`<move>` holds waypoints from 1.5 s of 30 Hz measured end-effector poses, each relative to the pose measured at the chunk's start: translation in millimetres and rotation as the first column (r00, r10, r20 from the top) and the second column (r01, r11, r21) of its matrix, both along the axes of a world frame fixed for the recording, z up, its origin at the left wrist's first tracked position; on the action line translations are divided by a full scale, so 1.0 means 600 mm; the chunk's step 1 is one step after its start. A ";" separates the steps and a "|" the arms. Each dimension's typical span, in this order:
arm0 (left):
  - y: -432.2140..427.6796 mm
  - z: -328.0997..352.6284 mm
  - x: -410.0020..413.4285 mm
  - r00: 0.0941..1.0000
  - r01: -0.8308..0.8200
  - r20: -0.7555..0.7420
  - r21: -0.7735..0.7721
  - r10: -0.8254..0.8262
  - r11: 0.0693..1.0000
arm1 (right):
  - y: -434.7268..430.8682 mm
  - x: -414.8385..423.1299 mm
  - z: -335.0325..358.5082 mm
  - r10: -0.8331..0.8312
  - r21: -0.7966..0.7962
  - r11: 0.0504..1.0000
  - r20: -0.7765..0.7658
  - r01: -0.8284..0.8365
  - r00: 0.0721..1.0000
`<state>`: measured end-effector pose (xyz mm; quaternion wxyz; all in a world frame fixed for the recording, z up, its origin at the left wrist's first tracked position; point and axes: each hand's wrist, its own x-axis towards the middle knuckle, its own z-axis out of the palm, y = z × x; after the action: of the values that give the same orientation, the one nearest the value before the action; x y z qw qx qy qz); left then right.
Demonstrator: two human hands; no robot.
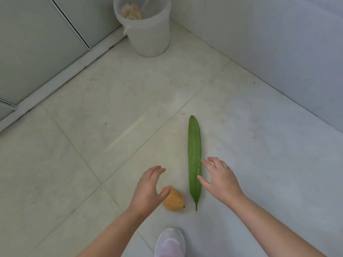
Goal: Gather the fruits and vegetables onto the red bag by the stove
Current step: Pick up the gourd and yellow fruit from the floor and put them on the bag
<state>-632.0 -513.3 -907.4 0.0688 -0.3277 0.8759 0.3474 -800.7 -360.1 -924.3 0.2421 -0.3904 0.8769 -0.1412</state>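
Green and stiff, the long gourd [194, 160] lies on the floor [92, 173] just beside the open right hand [220, 179]; grasp mid-length for balance. Under the open, empty left hand [148, 188] sits a firm, light yellow fruit [174, 200].

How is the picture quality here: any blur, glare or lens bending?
Head view: soft, even light, faint shadows; a pale glare streak on the floor tiles; wide-angle bending curves the wall edges; left hand and right hand slightly soft, green gourd fairly sharp.
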 end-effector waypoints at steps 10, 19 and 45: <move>0.043 -0.136 0.010 0.979 0.180 0.080 0.068 -0.185 0.981 | -0.026 0.005 -0.128 -0.041 0.067 0.997 0.123 0.033 0.992; 0.064 -0.154 0.028 0.928 0.296 0.218 0.061 -0.302 0.953 | -0.041 0.038 -0.160 -0.228 0.006 0.971 0.322 0.239 0.919; 0.065 -0.172 0.060 0.967 0.104 0.191 0.304 -0.167 0.947 | -0.015 -0.003 -0.122 -0.199 -0.042 0.971 0.417 0.237 0.887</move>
<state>-595.8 -474.3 -1010.5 0.2340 -0.2882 0.8231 0.4298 -802.7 -369.2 -997.8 0.3851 -0.2618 0.8375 -0.2861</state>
